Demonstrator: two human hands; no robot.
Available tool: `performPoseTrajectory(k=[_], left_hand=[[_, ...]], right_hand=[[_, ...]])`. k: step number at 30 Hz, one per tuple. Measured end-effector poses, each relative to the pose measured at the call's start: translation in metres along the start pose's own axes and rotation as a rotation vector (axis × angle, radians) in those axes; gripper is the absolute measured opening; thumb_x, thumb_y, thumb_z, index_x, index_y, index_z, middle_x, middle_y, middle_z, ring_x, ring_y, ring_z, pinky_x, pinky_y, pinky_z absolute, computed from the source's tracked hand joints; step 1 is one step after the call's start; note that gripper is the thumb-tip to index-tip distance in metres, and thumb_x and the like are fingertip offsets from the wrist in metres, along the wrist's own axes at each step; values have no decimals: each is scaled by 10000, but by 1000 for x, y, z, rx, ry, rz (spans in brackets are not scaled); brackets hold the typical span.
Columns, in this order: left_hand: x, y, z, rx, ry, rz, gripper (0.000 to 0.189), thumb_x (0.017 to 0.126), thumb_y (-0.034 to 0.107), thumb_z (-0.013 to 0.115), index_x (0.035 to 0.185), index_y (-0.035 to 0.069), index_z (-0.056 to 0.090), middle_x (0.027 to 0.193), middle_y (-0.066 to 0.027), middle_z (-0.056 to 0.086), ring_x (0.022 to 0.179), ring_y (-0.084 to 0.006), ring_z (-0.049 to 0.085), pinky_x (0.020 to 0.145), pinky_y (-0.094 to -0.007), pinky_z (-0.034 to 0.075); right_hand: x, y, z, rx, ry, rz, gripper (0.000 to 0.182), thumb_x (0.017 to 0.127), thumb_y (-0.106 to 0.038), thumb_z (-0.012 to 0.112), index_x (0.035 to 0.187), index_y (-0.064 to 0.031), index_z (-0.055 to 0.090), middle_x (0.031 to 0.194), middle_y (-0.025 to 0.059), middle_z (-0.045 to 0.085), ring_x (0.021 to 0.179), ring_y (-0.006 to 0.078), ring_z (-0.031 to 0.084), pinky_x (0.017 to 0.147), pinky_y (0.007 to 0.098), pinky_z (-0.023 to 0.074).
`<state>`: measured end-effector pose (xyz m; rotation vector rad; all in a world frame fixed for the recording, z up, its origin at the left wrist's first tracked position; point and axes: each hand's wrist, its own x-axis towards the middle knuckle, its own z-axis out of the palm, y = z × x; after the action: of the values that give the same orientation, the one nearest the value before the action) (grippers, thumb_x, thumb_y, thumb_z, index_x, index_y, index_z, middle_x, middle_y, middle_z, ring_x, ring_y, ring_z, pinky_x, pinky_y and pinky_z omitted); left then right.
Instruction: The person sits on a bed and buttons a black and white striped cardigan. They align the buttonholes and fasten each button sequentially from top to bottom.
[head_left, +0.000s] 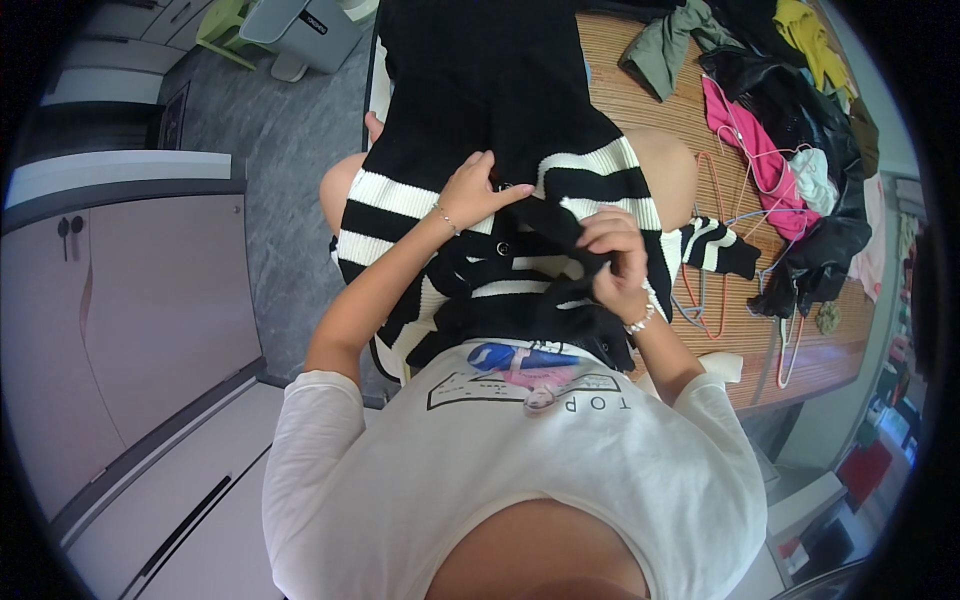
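A black-and-white striped knit cardigan (600, 172) lies spread over my lap and thighs. Its upper part in the picture is plain black, with wide white stripes lower down. My left hand (474, 191) rests on the knit beside the front band, thumb and fingers apart around a dark button. Between the fingers of my right hand (619, 259) is a black edge of the cardigan, lifted a little. A round button (503, 248) shows on the black band between the hands. The bunched fabric near my waist hides part of the garment.
A slatted bamboo-like mat (645, 109) extends to my right. On it are a striped sleeve (720, 247), several wire hangers (724, 300), a black leather-look garment (840, 195), a pink garment (772, 180) and a green one (667, 56). A grey bin (307, 34) and green stool (221, 30) stand at upper left.
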<state>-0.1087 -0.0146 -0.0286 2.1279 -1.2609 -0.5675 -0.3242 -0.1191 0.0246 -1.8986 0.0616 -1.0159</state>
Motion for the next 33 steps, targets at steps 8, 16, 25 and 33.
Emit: performPoseTrajectory(k=[8, 16, 25, 33], left_hand=[[11, -7, -5, -893, -37, -326, 293, 887, 289, 657, 921, -2, 638, 738, -4, 638, 600, -54, 575, 500, -189, 437], [5, -16, -15, -690, -17, -245, 332, 865, 312, 685, 710, 43, 568, 636, -22, 603, 496, -62, 531, 437, -205, 416], [-7, -26, -6, -982, -143, -350, 152, 862, 183, 694, 816, 82, 590, 717, 4, 611, 609, -47, 560, 541, -188, 454], [-22, -14, 3, -1056, -130, -444, 132, 846, 92, 692, 898, 59, 575, 798, -17, 630, 720, -73, 618, 644, -202, 512]], right_hand=[[17, -23, -22, -13, -654, 390, 204, 756, -60, 655, 959, -78, 655, 823, 77, 659, 722, 242, 629, 673, 341, 490], [68, 13, 27, -59, -645, 492, 228, 859, -168, 600, 1061, -64, 609, 872, 130, 658, 765, 311, 640, 683, 368, 510], [27, 61, 66, -12, -330, 508, 263, 740, -108, 764, 952, -13, 642, 745, 87, 628, 644, 155, 634, 619, 265, 508], [-4, 95, 63, 592, -272, 900, 242, 813, 31, 685, 1023, -2, 570, 893, 33, 638, 767, 64, 619, 722, 192, 512]])
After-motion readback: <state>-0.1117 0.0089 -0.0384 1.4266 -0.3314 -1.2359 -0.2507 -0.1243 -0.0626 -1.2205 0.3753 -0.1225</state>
